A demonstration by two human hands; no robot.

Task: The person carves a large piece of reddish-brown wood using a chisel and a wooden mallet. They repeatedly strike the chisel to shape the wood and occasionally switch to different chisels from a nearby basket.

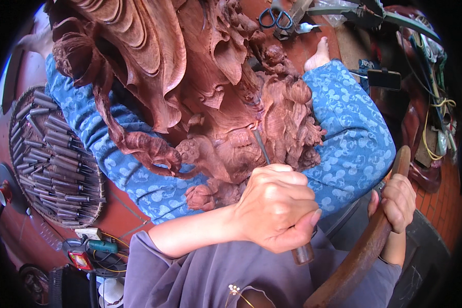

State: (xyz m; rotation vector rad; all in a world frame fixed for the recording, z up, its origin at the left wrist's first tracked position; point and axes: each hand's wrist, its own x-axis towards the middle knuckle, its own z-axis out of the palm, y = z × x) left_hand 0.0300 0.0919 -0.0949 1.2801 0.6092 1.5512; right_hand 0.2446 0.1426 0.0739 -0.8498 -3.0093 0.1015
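Observation:
A large reddish-brown wood carving (pixel 226 115) with curling folds and rounded figures rests between my legs. My left hand (pixel 280 208) is wrapped round a wood chisel (pixel 262 146); its thin steel blade points away from me, the tip touching the carving near its middle. Below my fist the butt of the chisel's brown handle sticks out. Off to the right, my right hand (pixel 397 203) grips a curved wooden mallet (pixel 367 249), held apart from the chisel. The mallet's thick end reaches down to the lower edge of the view.
At left a round woven basket (pixel 100 205) holds many chisels. Below it lie a power strip (pixel 88 233), a green power tool (pixel 102 246) and cables. Blue-handled scissors (pixel 276 19) are at the top. A phone (pixel 384 79) and yellow cords (pixel 427 138) are at right.

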